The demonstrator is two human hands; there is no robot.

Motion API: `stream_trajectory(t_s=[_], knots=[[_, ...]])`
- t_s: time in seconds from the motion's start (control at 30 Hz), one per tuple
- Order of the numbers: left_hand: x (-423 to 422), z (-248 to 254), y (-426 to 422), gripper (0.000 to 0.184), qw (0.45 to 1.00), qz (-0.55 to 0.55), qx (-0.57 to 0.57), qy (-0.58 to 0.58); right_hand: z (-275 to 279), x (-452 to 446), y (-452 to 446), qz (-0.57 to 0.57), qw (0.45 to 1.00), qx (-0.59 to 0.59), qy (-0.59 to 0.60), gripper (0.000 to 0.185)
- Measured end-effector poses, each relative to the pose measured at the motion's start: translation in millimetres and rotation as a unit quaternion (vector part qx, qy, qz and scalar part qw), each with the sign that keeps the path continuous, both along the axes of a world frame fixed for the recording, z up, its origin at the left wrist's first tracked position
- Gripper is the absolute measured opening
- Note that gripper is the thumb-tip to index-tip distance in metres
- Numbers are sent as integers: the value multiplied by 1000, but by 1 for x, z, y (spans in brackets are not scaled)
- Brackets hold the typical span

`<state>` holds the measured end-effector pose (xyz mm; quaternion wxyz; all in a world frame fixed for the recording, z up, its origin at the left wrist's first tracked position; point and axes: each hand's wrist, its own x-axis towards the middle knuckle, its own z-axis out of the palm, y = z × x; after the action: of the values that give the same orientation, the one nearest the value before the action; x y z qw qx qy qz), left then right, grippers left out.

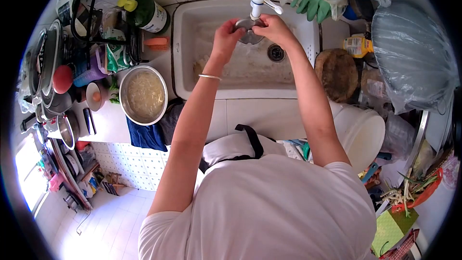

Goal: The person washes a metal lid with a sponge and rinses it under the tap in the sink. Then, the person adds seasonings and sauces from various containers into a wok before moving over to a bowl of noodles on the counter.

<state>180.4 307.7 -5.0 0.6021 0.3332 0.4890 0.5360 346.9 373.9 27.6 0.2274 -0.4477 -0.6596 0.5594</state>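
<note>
Under the white tap (258,1), both hands grip a small, grey, rounded piece (251,37), perhaps metal; its exact kind I cannot make out. My left hand (225,39) has its fingers closed on the left edge, with a bangle on that wrist. My right hand (274,30) pinches the right edge close below the spout. Beneath the hands lies the white sink (231,78), its drain (275,53) to the right of the piece.
Left of the sink stand a metal bowl of pale strands in liquid (144,95), a green jar (148,14) and a small bowl with an egg (96,97). To the right are a round wooden board (336,75), a white bucket (362,135) and green gloves (310,3).
</note>
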Motion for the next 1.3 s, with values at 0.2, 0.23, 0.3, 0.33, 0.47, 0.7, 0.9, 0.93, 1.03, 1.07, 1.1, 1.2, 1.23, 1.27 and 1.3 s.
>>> stream_trajectory(t_s=[0.2, 0.23, 0.3, 0.33, 0.47, 0.7, 0.9, 0.93, 1.03, 1.07, 1.1, 1.2, 1.23, 1.27, 1.3], knots=[[2, 4, 1, 37, 999, 14, -2, -41, -2, 10, -2, 1, 1000, -20, -14, 33], [1, 9, 1, 37, 995, 13, -28, -97, -3, 12, -4, -21, 997, -63, 28, 39], [2, 11, 4, 38, 986, 11, -55, -154, 2, 14, -11, -61, 985, -131, 94, 43], [2, 10, 6, 39, 978, 27, -59, -200, 6, 14, -16, -98, 962, -197, 160, 48], [8, 4, 12, 40, 953, 80, -59, -288, 4, 11, -28, -133, 923, -218, 288, 41], [9, -3, 9, 38, 946, 88, -43, -310, -2, -4, -34, -217, 904, -196, 313, 35], [16, 2, 5, 37, 942, 160, -51, -292, -4, -21, -37, -299, 894, -186, 276, 33], [15, 2, 4, 37, 941, 166, -44, -291, -5, -22, -37, -300, 895, -181, 277, 33], [12, -2, 4, 37, 941, 170, -34, -291, -6, -24, -38, -299, 885, -182, 306, 31], [10, -5, 4, 37, 941, 168, -32, -292, -6, -24, -37, -299, 885, -182, 306, 31], [10, -3, 3, 37, 941, 169, -32, -292, -4, -24, -37, -293, 879, -190, 323, 31], [11, 3, 2, 38, 943, 175, -30, -282, 1, -27, -37, -301, 872, -205, 326, 31], [14, 7, 2, 38, 938, 188, -35, -289, 1, -28, -37, -314, 872, -212, 311, 32], [16, 11, 2, 38, 933, 200, -40, -296, 1, -29, -37, -314, 872, -211, 312, 32], [16, 7, 2, 38, 933, 200, -39, -296, -1, -29, -37, -311, 876, -205, 305, 31]])
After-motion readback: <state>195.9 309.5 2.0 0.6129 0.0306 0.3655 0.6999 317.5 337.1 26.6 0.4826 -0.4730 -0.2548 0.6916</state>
